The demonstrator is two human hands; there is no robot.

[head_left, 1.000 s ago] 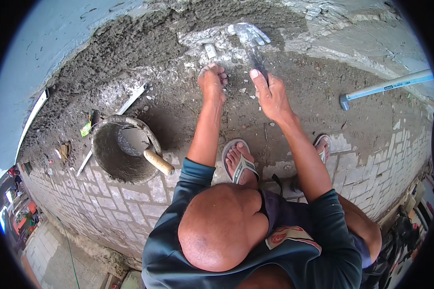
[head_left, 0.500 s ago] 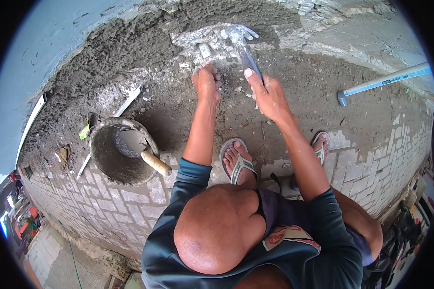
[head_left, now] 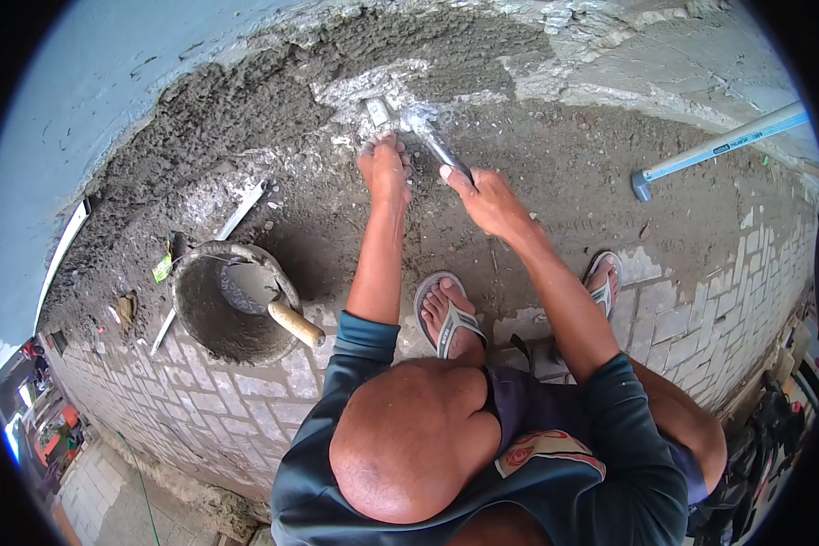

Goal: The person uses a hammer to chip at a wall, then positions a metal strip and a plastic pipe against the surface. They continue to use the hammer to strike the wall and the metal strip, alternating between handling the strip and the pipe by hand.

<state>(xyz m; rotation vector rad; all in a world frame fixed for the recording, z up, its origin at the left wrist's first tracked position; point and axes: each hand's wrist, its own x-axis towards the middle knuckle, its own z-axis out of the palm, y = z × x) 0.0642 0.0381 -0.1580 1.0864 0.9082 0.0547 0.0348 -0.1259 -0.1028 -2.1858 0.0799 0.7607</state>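
Head view, person crouched, arms reaching forward.

Ground: a wide bed of rough grey mortar (head_left: 246, 118) ran along the foot of a pale blue wall (head_left: 82, 82). Brick paving (head_left: 200, 391) covered the near side, under the person.

Bucket (head_left: 187, 264): round, crusted with mortar, stood on the edge of the paving to the person's left, well apart from both hands. A wooden trowel handle (head_left: 297, 324) leaned out over its rim.

Blue pipe (head_left: 728, 144): lay on the mortar far to the right, clear of the work.

Metal strip (head_left: 242, 209): thin, flat on the ground between the bucket and the hands.

Sandals: left sandal (head_left: 448, 314) and right sandal (head_left: 605, 273) were planted at the paving edge, below the hands.

Hammer (head_left: 432, 141): slanted up and to the left, with its head down on a pale chipped patch (head_left: 373, 86) in the mortar, just beside the left knuckles.

Right hand (head_left: 488, 202): wrapped tight around the hammer's handle, thumb laid along it.

Left hand (head_left: 384, 168): fingers curled into a fist, pressed on the mortar just left of the hammer head. Contents of the fist could not be made out.

Pale fragment (head_left: 376, 111): small, flat, just beyond the left fingers; contact could not be told.
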